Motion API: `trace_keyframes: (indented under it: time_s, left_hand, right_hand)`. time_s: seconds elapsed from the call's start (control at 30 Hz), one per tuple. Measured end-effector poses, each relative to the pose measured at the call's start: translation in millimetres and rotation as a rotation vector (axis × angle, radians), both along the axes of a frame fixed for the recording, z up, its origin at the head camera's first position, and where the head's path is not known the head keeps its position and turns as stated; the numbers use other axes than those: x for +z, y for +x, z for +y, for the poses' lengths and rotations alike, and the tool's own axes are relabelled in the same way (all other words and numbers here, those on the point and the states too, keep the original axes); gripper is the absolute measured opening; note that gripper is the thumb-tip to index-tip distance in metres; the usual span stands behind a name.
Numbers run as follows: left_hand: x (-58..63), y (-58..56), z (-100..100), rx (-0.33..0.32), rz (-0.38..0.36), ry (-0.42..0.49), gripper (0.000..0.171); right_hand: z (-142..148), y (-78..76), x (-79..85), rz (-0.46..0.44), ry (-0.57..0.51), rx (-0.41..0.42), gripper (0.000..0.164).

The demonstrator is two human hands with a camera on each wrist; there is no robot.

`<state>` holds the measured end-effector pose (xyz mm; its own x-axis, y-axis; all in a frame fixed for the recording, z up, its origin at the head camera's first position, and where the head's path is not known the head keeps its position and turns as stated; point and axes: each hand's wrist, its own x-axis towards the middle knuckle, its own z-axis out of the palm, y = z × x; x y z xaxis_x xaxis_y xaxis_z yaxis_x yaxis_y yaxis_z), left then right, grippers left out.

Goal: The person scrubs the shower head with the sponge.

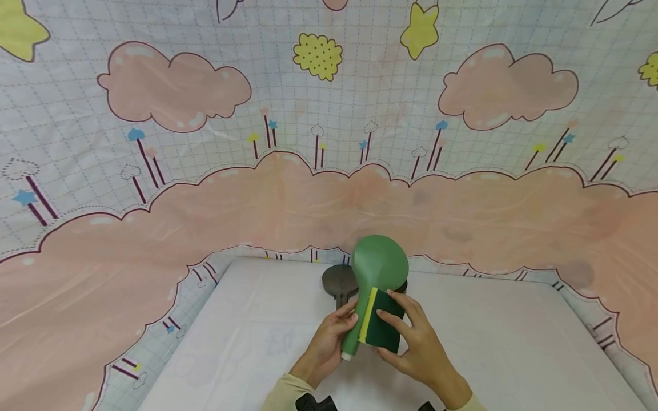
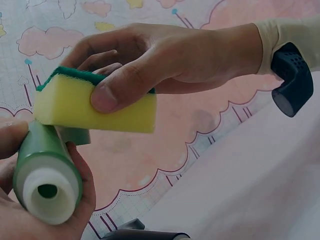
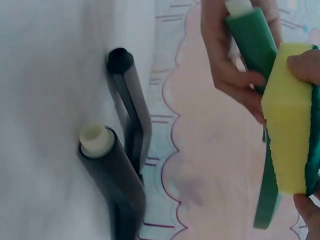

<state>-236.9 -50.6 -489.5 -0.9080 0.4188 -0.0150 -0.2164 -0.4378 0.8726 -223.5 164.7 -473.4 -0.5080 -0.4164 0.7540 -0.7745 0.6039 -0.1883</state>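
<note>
My left hand (image 1: 324, 342) grips the handle of a green handheld shower head (image 1: 381, 260), held up with its round head pointing away from me. The handle's white hollow end (image 2: 52, 195) faces the camera in the left wrist view. In my right hand (image 1: 426, 351), a yellow sponge (image 3: 287, 125) with a dark green scouring side is pinched between thumb and fingers. Its yellow side is turned toward the shower head and lies right against the handle near the neck. The scouring side (image 1: 386, 326) faces my right palm.
Behind the green one, a dark shower head (image 1: 338, 281) lies on the white table (image 1: 247, 319). Part of another dark one (image 1: 403, 286) shows to its right. Both dark handles (image 3: 112, 175) appear in the right wrist view. A patterned cloth (image 1: 288, 211) hangs behind the table.
</note>
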Motion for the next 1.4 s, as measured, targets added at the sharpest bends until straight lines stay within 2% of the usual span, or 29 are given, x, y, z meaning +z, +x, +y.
trace_keyframes:
  time_s: [0.13, 0.37, 0.6, 0.93, 1.2, 1.4]
  left_hand:
    - [0.4, 1.0, 1.2, -0.017, -0.002, -0.010, 0.059]
    - [0.0, 2.7, 3.2, -0.039, 0.001, 0.002, 0.056]
    - [-1.5, 1.7, 2.3, -0.015, -0.021, 0.004, 0.058]
    - [0.1, 0.4, 0.3, 0.002, -0.049, 0.069, 0.064]
    - [-2.2, -0.9, 0.4, 0.097, -0.088, 0.077, 0.067]
    - [-2.0, -0.7, 0.7, 0.082, -0.073, 0.094, 0.068]
  right_hand:
    - [8.6, -2.8, 3.8, 0.008, -0.028, -0.015, 0.053]
    - [16.3, -1.7, 7.3, -0.024, -0.045, -0.087, 0.058]
    - [7.3, -2.7, 1.7, 0.032, -0.062, -0.014, 0.054]
    - [-11.7, 3.4, -5.2, 0.024, -0.037, 0.052, 0.055]
    - [-22.6, 7.8, -11.1, 0.002, 0.008, 0.045, 0.059]
    - [-20.1, 6.0, -10.5, 0.017, -0.003, 0.045, 0.058]
